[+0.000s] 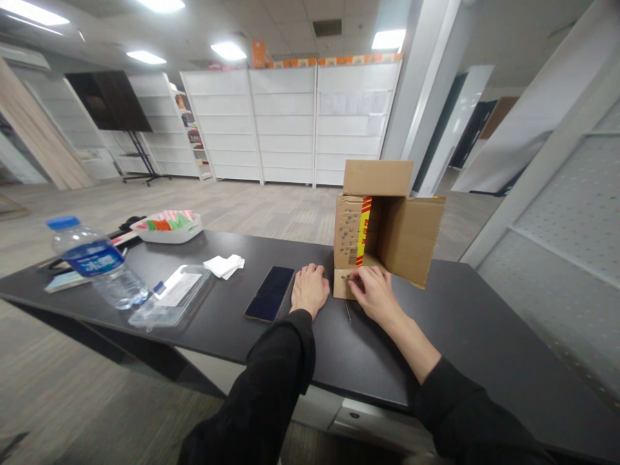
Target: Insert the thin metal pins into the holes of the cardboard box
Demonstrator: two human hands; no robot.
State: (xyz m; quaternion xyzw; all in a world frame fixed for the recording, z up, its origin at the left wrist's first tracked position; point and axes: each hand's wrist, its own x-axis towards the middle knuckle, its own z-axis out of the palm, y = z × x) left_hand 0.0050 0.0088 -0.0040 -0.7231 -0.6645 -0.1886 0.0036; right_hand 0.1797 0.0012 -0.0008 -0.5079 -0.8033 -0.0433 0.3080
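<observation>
The cardboard box (345, 219) stands open on our worktop (465, 323), right of the phone (271, 294); we judge it light, stiff-walled but bendy at the flaps, best held by its sides. Our left grip (310, 289) lies loosely open beside it; our right grip (375, 292) is at the near flap (340, 285), and whether it pinches anything we cannot tell.

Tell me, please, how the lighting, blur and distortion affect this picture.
In the head view, the ceiling lights burn out to white; in the same head view, the cardboard box is shaded inside; towards the head view's left edge, the television looks tilted, probably from wide-angle stretch; at the head view's right, the pale dotted panel looks soft and smeared.
</observation>
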